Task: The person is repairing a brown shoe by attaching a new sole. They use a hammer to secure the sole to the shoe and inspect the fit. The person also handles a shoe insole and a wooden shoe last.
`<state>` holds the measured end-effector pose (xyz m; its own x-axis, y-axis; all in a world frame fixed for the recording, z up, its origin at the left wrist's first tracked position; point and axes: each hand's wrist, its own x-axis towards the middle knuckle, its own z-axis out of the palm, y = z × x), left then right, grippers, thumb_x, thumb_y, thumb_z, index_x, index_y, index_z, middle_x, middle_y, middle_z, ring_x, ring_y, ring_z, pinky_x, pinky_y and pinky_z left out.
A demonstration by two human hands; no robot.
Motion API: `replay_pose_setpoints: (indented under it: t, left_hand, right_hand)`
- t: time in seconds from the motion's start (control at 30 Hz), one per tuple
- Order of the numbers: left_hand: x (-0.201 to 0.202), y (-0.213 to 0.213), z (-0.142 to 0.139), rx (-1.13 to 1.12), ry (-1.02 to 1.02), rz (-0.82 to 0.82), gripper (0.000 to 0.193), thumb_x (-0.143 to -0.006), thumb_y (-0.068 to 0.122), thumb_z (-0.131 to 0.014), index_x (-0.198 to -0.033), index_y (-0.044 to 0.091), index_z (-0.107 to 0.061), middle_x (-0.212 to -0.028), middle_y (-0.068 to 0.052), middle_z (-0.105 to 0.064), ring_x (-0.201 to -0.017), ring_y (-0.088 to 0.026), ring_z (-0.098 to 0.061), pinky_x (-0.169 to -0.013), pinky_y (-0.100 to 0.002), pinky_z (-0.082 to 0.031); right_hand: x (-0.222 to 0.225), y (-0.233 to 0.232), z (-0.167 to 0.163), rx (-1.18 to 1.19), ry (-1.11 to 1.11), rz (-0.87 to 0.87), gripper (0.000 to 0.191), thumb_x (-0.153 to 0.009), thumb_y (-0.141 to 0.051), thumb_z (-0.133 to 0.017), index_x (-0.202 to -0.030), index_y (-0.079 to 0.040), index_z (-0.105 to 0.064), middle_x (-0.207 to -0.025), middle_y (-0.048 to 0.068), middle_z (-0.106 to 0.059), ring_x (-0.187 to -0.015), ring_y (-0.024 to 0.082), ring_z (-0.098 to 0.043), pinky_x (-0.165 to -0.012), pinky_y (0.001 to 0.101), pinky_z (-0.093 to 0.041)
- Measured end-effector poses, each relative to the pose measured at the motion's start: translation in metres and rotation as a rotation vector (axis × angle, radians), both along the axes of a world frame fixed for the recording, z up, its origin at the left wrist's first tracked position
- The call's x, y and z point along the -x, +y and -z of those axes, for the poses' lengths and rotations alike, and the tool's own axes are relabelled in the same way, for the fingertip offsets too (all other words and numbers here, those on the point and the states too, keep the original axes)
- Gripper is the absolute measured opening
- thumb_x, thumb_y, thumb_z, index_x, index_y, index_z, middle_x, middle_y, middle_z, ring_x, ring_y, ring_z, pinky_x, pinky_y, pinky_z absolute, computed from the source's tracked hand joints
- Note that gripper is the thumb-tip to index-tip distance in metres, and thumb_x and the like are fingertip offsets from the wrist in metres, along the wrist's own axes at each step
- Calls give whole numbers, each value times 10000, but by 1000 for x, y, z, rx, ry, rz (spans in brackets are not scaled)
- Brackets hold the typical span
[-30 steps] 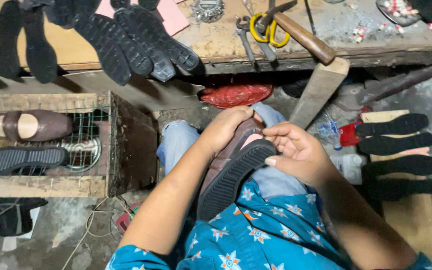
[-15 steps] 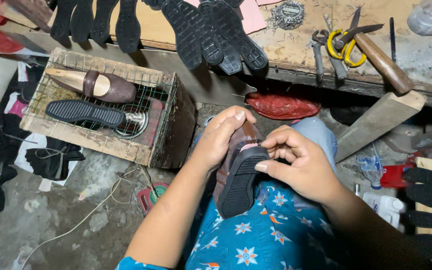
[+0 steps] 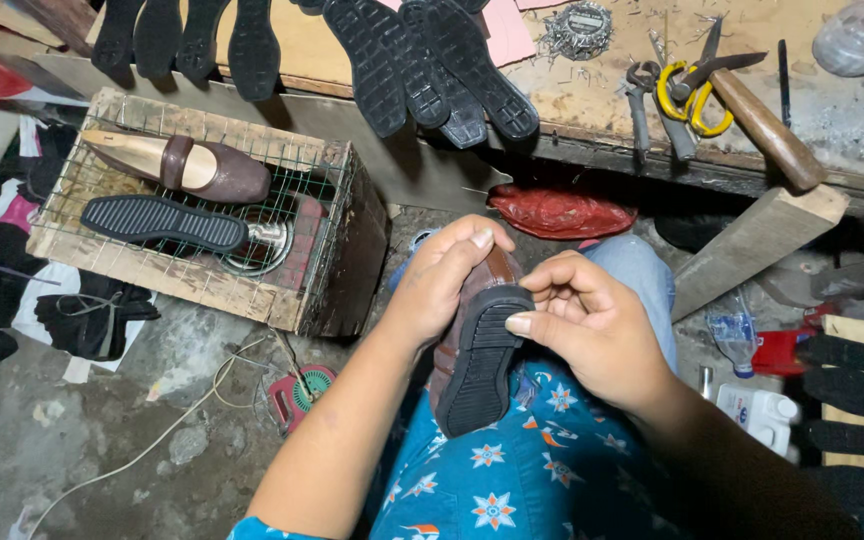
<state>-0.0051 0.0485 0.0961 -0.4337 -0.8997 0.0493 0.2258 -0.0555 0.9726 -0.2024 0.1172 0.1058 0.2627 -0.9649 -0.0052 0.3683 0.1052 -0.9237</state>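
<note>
A brown shoe (image 3: 497, 268) with a black ridged sole (image 3: 477, 370) rests sole-up on my lap. My left hand (image 3: 439, 282) wraps over its left side and toe end. My right hand (image 3: 587, 325) grips the toe end of the sole from the right, thumb pressed on the sole's edge. Both hands hold the same shoe above my blue star-patterned garment (image 3: 522, 470).
A wire-topped wooden crate (image 3: 322, 290) at left carries another brown shoe (image 3: 177, 163) and a loose black sole (image 3: 164, 222). Several black soles (image 3: 432, 70) hang off the workbench (image 3: 592, 90), which holds a hammer (image 3: 762, 125), yellow-handled scissors (image 3: 687, 95) and pliers (image 3: 652, 110). More soles (image 3: 852, 400) lie right.
The view has swung left and down, so the crate now sits upper left. My hands stay on the shoe, with the right thumb shifted onto the sole's toe edge.
</note>
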Motion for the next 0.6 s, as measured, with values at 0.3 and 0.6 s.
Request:
replay_pose_setpoints:
  t: [0.3, 0.6]
  left_hand:
    - [-6, 4, -9, 64, -57, -11, 330, -1060, 303, -473, -1052, 31, -660, -998, -29, -650, -976, -120, -594, -912, -275, -469]
    - [-23, 24, -42, 507, -308, 64, 529, -843, 240, -771, -1299, 53, -580, -1274, -129, -567, -1211, -287, -583, -1088, -390, -459]
  right_hand:
    - [-6, 3, 6, -6, -18, 7, 356, -879, 144, -673, -1176, -6, -547, -1067, 79, -628, -1022, 134, -640, -926, 303, -538]
    - [-4, 7, 14, 16, 55, 33, 366, -890, 109, -681, -1197, -31, -537, -1050, 24, -564, -979, 84, -558, -883, 255, -490]
